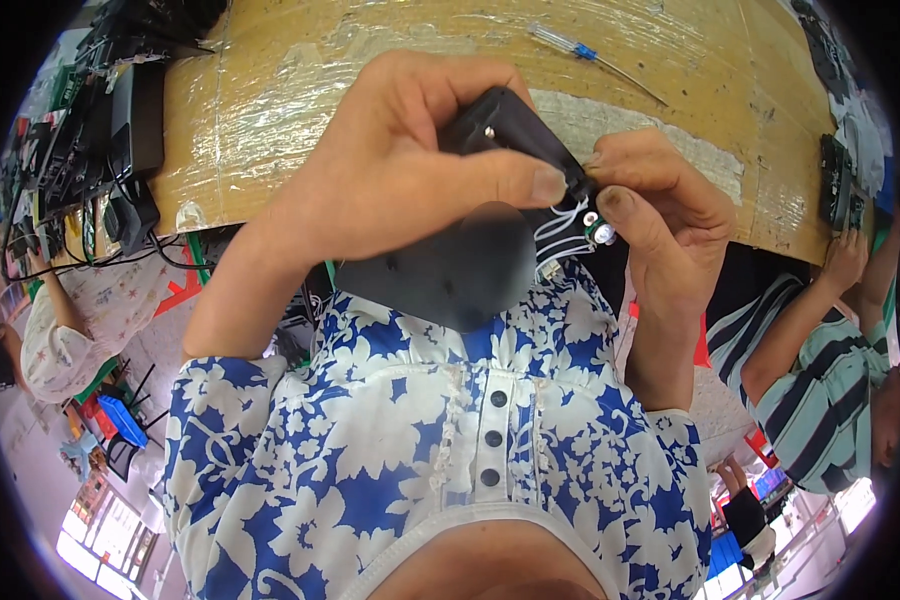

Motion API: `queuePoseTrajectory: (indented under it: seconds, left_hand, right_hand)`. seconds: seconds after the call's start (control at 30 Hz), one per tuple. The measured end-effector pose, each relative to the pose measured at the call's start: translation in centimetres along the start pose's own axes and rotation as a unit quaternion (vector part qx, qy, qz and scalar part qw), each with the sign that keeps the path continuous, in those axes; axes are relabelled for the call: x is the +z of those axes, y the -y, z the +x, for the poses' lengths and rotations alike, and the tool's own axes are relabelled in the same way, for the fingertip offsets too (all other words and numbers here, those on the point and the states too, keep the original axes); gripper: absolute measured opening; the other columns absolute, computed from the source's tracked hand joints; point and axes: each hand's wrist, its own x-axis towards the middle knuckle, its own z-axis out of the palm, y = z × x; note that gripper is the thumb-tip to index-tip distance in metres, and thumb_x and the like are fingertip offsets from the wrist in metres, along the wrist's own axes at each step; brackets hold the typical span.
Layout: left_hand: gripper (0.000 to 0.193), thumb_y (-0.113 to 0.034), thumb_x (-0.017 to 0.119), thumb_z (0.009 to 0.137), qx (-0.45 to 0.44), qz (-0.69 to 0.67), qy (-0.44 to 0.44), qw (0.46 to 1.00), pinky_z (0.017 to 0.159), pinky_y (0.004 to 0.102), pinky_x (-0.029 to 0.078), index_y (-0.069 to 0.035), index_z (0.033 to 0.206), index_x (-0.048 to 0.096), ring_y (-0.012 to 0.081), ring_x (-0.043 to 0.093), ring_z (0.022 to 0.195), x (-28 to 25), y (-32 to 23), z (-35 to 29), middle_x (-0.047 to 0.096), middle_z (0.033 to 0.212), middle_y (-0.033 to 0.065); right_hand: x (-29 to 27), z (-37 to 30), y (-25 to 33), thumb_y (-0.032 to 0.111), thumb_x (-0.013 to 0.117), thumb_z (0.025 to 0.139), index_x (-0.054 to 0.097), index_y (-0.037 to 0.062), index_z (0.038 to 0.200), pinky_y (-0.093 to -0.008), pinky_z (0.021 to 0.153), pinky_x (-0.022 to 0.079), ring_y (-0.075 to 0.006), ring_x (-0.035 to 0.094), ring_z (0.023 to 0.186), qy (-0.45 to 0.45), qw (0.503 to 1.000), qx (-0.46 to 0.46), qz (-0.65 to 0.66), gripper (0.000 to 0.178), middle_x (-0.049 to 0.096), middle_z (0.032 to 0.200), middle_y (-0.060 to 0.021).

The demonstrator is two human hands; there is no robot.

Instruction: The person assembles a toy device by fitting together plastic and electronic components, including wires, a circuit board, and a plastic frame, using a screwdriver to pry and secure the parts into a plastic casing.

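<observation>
My left hand (410, 160) is wrapped round a black plastic housing (515, 125), its thumb pressed along the lower side. At the housing's right end, my right hand (660, 195) pinches with thumb and forefinger; what lies between those fingertips is hidden. White wires (560, 225) loop out of that end. Just below my right thumb hangs a small green circuit board (599, 232) with round white parts. A smooth dark grey rounded panel (460, 270) shows under my left hand, in front of my shirt. Whether it joins the housing I cannot tell.
A screwdriver (595, 60) with a blue and clear handle lies on the film-covered table (270, 110) beyond my hands. Black devices and cables (135, 130) crowd the left end. More black parts (835, 180) lie at the right edge, beside a person in a striped top (810, 380).
</observation>
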Motion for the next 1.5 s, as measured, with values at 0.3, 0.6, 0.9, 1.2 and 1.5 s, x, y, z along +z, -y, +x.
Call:
queuePoseTrajectory:
  seconds: [0.3,0.6,0.9,1.2,1.5]
  left_hand:
    - [0.017,-0.006,0.079,0.082,0.035,0.059,-0.066,0.995,0.064,0.0176,0.045,0.0,0.094,0.069,0.0022,0.059,0.073,2.2,-0.3,-2.9,0.068,0.08,-0.0009]
    - [0.019,-0.007,0.079,0.084,0.078,0.124,-0.125,0.981,0.064,0.0177,0.044,0.001,0.098,0.068,0.0024,0.058,0.073,3.2,0.1,-5.0,0.067,0.08,-0.0008]
    - [0.018,-0.008,0.079,0.085,0.035,0.048,-0.145,0.988,0.068,0.0183,0.048,0.0,0.099,0.069,0.0031,0.061,0.075,3.0,2.0,-4.9,0.07,0.084,0.0001]
    - [0.017,-0.01,0.075,0.086,0.001,-0.009,-0.144,0.99,0.071,0.0193,0.049,0.0,0.099,0.069,0.0038,0.062,0.078,2.1,1.8,-4.9,0.071,0.086,0.0011]
    - [0.018,-0.009,0.072,0.086,-0.022,-0.009,-0.149,0.989,0.071,0.0196,0.049,0.001,0.101,0.071,0.0049,0.062,0.077,2.1,2.1,-4.9,0.071,0.086,0.0012]
  right_hand:
    - [0.5,-1.4,0.8,-0.008,0.073,0.077,0.071,-0.0066,0.093,-0.0282,0.075,0.05,-0.0207,0.066,0.087,-0.001,0.992,-0.058,-0.109,0.016,0.068,0.097,-0.0177]
    - [1.5,-1.3,1.5,0.001,0.083,0.07,0.071,-0.0059,0.096,-0.0298,0.071,0.052,-0.0237,0.067,0.083,0.048,0.972,-0.144,-0.178,0.03,0.068,0.097,-0.0184]
    - [1.2,-0.4,0.7,0.005,0.085,0.069,0.069,-0.006,0.097,-0.0291,0.069,0.052,-0.0264,0.067,0.083,0.146,0.947,-0.14,-0.249,0.034,0.067,0.099,-0.018]
    - [3.0,-1.5,-1.6,-0.006,0.076,0.075,0.067,-0.007,0.107,-0.028,0.084,0.048,-0.0204,0.062,0.097,0.046,0.997,-0.05,-0.031,0.033,0.065,0.107,-0.0153]
    - [3.0,-1.6,-2.3,-0.01,0.073,0.077,0.066,-0.0074,0.108,-0.0271,0.085,0.047,-0.0179,0.061,0.098,0.047,0.999,-0.022,0.003,0.032,0.063,0.111,-0.0145]
